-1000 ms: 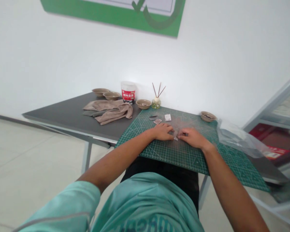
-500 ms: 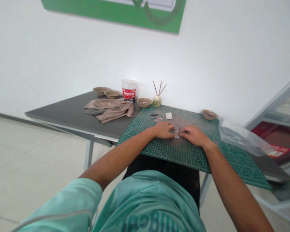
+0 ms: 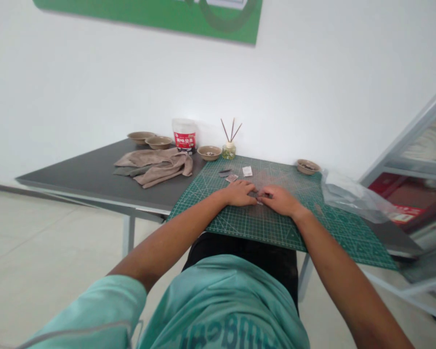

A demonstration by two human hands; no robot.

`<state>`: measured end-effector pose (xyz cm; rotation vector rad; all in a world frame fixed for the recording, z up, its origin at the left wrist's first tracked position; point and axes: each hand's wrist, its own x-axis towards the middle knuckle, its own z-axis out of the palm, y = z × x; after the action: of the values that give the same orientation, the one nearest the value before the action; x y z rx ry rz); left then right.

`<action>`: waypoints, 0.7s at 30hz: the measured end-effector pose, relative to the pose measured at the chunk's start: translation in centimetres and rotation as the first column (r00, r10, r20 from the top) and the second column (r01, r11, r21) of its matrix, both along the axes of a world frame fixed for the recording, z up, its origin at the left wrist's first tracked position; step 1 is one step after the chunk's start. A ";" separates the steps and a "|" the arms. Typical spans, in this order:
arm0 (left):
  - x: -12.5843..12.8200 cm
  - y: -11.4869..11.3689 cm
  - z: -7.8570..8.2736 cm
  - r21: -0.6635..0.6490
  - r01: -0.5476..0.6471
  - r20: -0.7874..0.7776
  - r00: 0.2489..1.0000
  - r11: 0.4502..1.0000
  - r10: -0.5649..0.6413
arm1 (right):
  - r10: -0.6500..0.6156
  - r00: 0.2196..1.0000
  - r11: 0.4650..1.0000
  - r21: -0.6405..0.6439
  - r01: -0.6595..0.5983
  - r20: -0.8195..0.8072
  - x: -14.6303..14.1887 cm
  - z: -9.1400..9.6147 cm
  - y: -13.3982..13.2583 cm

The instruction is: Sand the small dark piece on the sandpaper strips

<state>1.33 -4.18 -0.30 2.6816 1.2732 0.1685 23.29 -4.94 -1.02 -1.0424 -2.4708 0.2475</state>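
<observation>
My left hand (image 3: 239,193) and my right hand (image 3: 278,200) rest on a green cutting mat (image 3: 240,228), fingertips meeting at its middle. Between them, a small flat piece (image 3: 258,199) shows only in part, pinched by the fingers of both hands. Beyond my left hand lie a small pinkish packet (image 3: 231,178), a dark strip (image 3: 224,171) and a white paper packet (image 3: 247,171), none of them touched.
A folded taupe towel (image 3: 152,165) lies on the grey table (image 3: 69,172). Along the wall stand several tan bowls (image 3: 209,152), a red-labelled white tub (image 3: 184,136) and a reed diffuser (image 3: 228,150). A clear plastic bag (image 3: 352,196) lies right.
My hands have drawn closer, and their fingers now close over the small piece. The whole scene has shifted slightly left in view.
</observation>
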 end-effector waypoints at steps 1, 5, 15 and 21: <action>0.0 0.1 0.0 0.001 -0.001 0.000 1.000 1.000 0.001 | -0.019 1.000 1.000 0.008 0.020 -0.006 -0.1 0.0 0.2; 0.0 0.2 -0.2 0.001 -0.011 0.000 1.000 1.000 0.011 | -0.084 0.996 0.996 0.021 0.084 -0.022 0.2 0.0 0.5; 0.0 0.4 -0.4 0.002 -0.007 0.001 1.000 1.000 0.007 | -0.067 0.997 0.998 0.000 0.067 -0.041 -0.2 0.1 0.4; 0.0 0.3 -0.4 0.003 -0.002 0.004 1.000 1.000 0.002 | 0.004 1.000 0.999 -0.051 -0.006 -0.031 0.1 0.1 0.1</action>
<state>1.38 -3.88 -0.69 2.6808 1.2756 0.1758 23.42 -4.88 -0.95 -1.0456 -2.4512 0.3273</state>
